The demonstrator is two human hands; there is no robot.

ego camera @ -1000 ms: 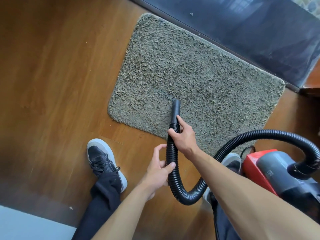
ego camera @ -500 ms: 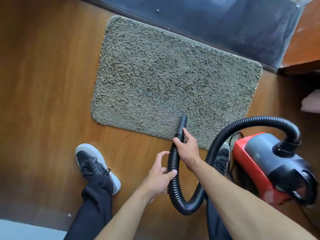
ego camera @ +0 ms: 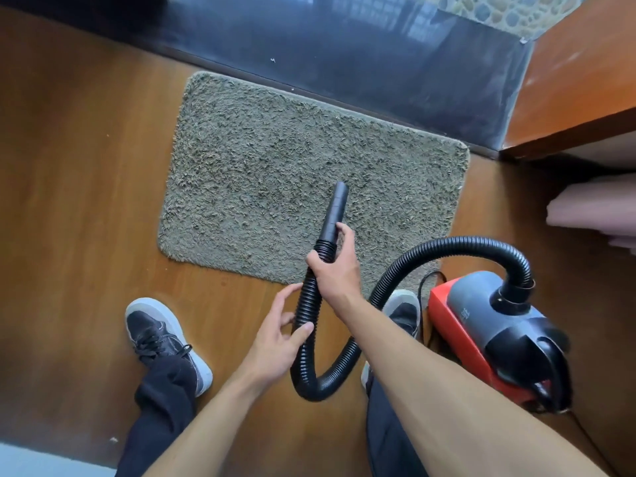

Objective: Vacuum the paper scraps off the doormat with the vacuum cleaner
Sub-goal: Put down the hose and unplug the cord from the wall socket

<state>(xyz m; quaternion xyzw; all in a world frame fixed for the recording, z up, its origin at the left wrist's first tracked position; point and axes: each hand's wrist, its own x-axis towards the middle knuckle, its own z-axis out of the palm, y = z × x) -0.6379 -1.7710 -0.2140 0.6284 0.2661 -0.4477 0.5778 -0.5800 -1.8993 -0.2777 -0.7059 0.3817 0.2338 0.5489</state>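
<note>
The corrugated hose (ego camera: 447, 244) is grasped just below the nozzle (ego camera: 335, 211) by the right grip (ego camera: 335, 270), whose fingers are curled round the ribbed cuff. The left grip (ego camera: 278, 339) is laid loosely against the hose lower down, with the thumb touching it and the fingers spread, not closed. The nozzle is pointed over the near right part of the doormat (ego camera: 275, 160), which lies on the wooden floor (ego camera: 86, 201). No paper scraps can be made out in the shaggy pile; any left are probably sunk among the fibres. A sweeping pass is judged to be in hand, so the nozzle mouth should be lowered close to the pile and drawn slowly in overlapping strokes. Slack should be fed by the left grip so that the vacuum cleaner (ego camera: 481, 321), standing beside the mat's near right corner, is not dragged.
</note>
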